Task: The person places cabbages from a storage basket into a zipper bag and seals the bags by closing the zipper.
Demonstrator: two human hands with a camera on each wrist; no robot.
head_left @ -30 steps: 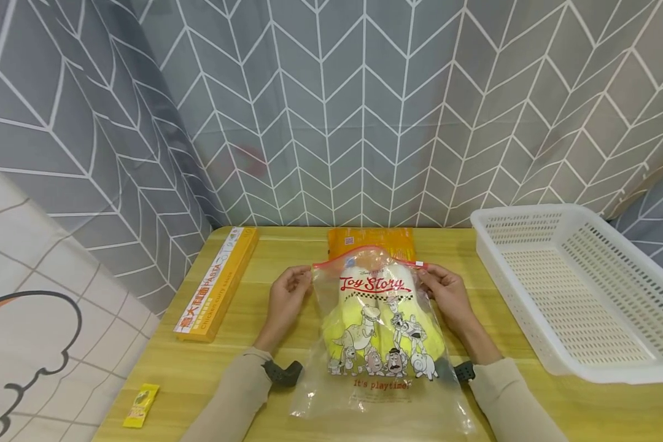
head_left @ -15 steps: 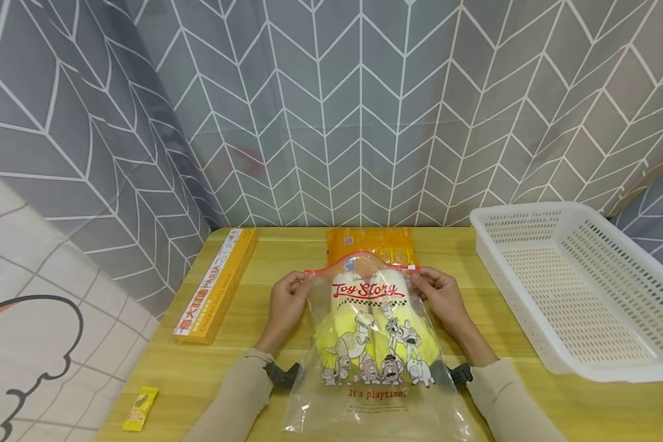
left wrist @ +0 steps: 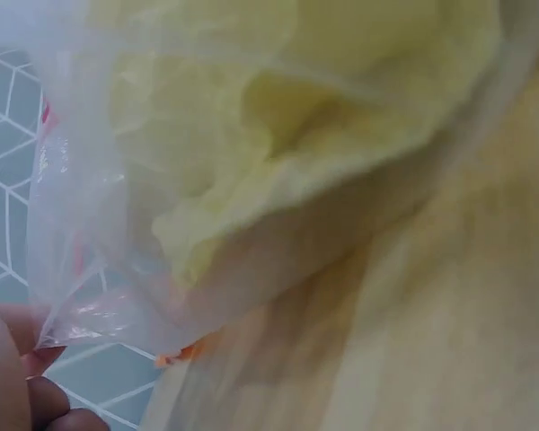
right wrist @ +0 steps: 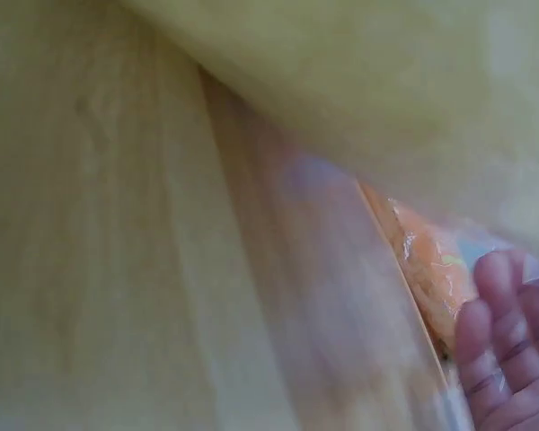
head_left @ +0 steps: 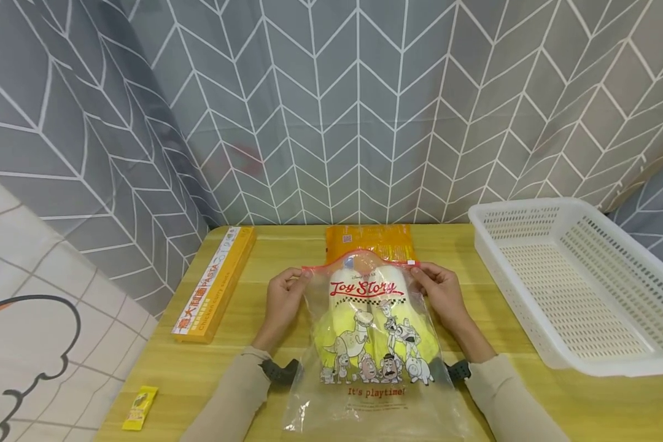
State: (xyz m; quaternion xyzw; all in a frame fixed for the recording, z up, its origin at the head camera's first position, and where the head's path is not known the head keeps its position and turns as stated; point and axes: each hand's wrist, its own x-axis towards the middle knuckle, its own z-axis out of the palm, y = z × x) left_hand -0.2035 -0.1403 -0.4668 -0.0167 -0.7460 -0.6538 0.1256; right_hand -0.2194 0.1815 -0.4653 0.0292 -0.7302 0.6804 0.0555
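A clear zip bag (head_left: 376, 402) printed with "Toy Story" and cartoon figures is held up by its red-edged top. Through its front show yellow and white soft-looking things (head_left: 323, 337), whose kind I cannot tell. My left hand (head_left: 282, 304) pinches the bag's top left corner between thumb and fingers; the left wrist view shows the same pinch on the clear plastic (left wrist: 99, 314). At the opposite corner, beside the white slider (head_left: 411, 263), my right hand (head_left: 444, 298) pinches the red edge. In the right wrist view my right fingers (right wrist: 512, 332) are partly cut off.
Behind the bag lies an orange packet (head_left: 372, 239) at the table's back edge. An orange and white pasta box (head_left: 215, 285) lies to the left. A small yellow sachet (head_left: 140, 408) is near the left edge. On the right stands a white plastic basket (head_left: 530, 325).
The bag has shifted slightly left and its front has turned more upright, both hands moving with it. Both corners stay pinched throughout.
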